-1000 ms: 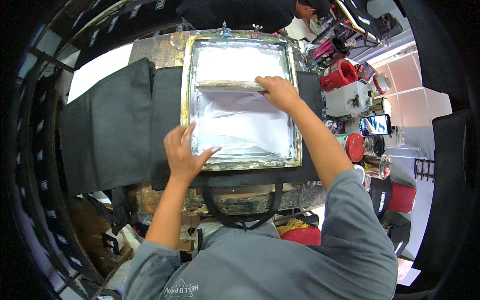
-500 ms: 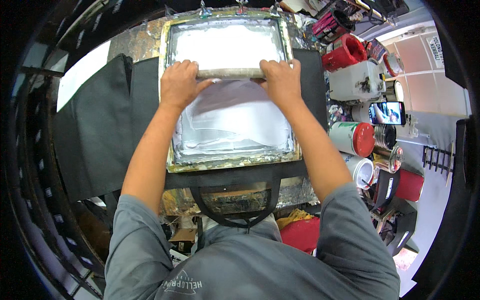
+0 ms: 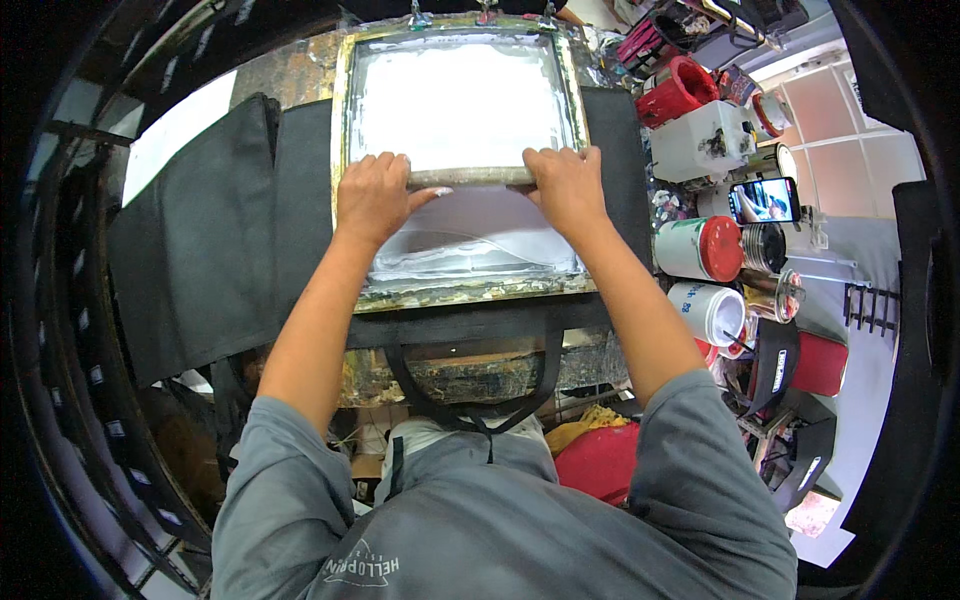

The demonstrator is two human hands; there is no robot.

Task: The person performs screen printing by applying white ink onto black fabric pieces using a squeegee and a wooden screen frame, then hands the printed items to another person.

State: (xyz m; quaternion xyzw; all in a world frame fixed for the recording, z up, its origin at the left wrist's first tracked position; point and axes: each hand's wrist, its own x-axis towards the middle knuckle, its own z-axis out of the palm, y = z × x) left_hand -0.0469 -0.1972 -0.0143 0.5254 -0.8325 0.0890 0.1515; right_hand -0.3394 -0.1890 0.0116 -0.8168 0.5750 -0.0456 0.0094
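A narrow squeegee (image 3: pixel 465 177) is spanning crosswise from left hand (image 3: pixel 372 200) to right hand (image 3: pixel 568 190), and a paint-smeared screen (image 3: pixel 450 295) is lying flat beneath them.

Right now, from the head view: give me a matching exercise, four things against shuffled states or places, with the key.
Things:
1. Hands
2. Frame
3. Phone
4. Strap

States or places:
A. screen lit
B. gripping the bar
C. black, bent in a U
D. lying over black fabric

Pairs: 1-B, 2-D, 3-A, 4-C

Two hands (image 3: pixel 372 203) (image 3: pixel 567 194) show; one squeegee (image 3: pixel 466 177); one framed screen (image 3: pixel 470 293); one phone (image 3: pixel 764 201).
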